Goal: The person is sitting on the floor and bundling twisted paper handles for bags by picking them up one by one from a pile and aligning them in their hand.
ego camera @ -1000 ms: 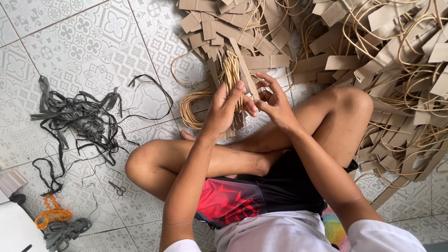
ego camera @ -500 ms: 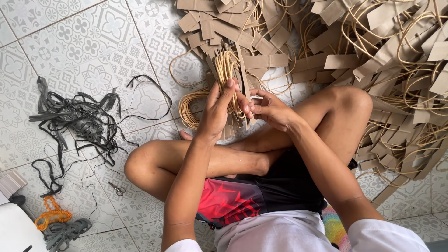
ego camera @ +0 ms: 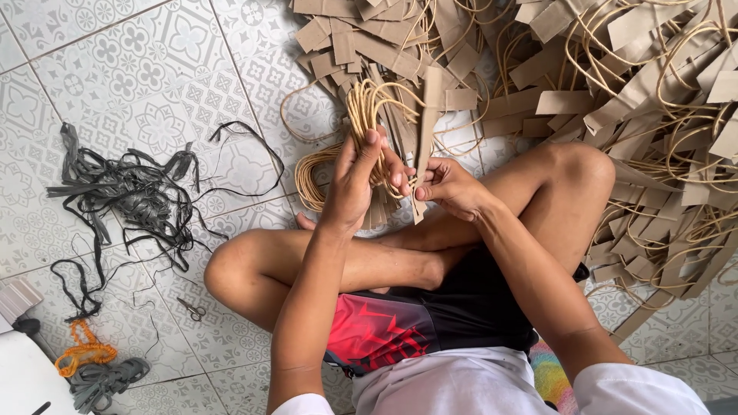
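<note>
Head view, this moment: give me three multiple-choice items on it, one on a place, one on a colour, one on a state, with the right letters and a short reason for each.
1. Where does the small pair of scissors lie?
A. On the tiled floor near the person's knee
B. On top of the heap of brown strips
C. In the right hand

2. What colour is the tangle of straps on the floor?
A. White
B. Black
C. Yellow

3. What is the left hand doing?
A. Lying flat on the floor
B. Resting open on a knee
C. Gripping a bundle of tan cords

Answers:
1 A, the scissors lie on bare tiles beside the bent knee.
2 B, the straps are dark against the pale tiles.
3 C, its fingers are closed round the bundle, while the right hand pinches a brown paper strip.
</note>
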